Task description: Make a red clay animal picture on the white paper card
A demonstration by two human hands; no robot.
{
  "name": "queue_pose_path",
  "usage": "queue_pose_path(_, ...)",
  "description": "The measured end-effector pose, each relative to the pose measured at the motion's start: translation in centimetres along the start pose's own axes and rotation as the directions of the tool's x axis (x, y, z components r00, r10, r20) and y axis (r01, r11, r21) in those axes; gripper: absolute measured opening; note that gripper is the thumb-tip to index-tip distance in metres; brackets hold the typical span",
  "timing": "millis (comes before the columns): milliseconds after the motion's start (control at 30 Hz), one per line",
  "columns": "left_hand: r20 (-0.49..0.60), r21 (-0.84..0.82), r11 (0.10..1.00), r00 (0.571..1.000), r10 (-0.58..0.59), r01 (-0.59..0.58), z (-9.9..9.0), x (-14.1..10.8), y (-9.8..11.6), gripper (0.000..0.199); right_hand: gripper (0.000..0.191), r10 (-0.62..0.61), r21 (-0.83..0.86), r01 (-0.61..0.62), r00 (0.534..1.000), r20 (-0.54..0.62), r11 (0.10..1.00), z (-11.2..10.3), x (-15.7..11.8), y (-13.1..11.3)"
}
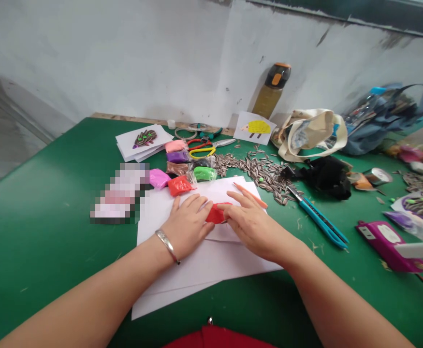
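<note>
A flat piece of red modelling clay lies on a stack of white paper between my two hands. My left hand rests palm down on the paper, fingers spread, its thumb and index finger at the clay's left edge. From the right, my right hand bends its index finger and thumb onto the clay; its other fingers are stretched out. An orange pen lies on the paper just beyond it. Farther up, a red clay packet and a green one sit among several more colours.
Striped sunflower seeds are scattered behind the paper. Scissors lie by the packets. A blue utility knife and a purple device are at right. Along the wall stand a bottle, a hedgehog picture and a cloth bag.
</note>
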State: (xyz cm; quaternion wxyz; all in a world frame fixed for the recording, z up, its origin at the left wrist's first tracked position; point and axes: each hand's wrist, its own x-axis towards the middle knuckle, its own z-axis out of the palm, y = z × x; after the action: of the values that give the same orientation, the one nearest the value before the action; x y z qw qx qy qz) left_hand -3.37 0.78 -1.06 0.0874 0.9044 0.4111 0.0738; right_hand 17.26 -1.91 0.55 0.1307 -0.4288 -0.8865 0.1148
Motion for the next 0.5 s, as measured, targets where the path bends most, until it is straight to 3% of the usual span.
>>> queue_pose_path(167,0.013,-0.016,1.000,1.000,0.003,-0.003,-0.17,-0.04,-0.07,0.034,0.026,-0.035,-0.001,0.036,0.994,0.108,0.999,-0.08,-0.18,-1.08)
queue_pose_path(500,0.029,0.031,0.999,1.000,0.009,-0.010,0.06,0.03,-0.04,0.036,0.026,-0.001,-0.010,0.002,0.998,0.065,1.000,-0.30,-0.48,-0.42)
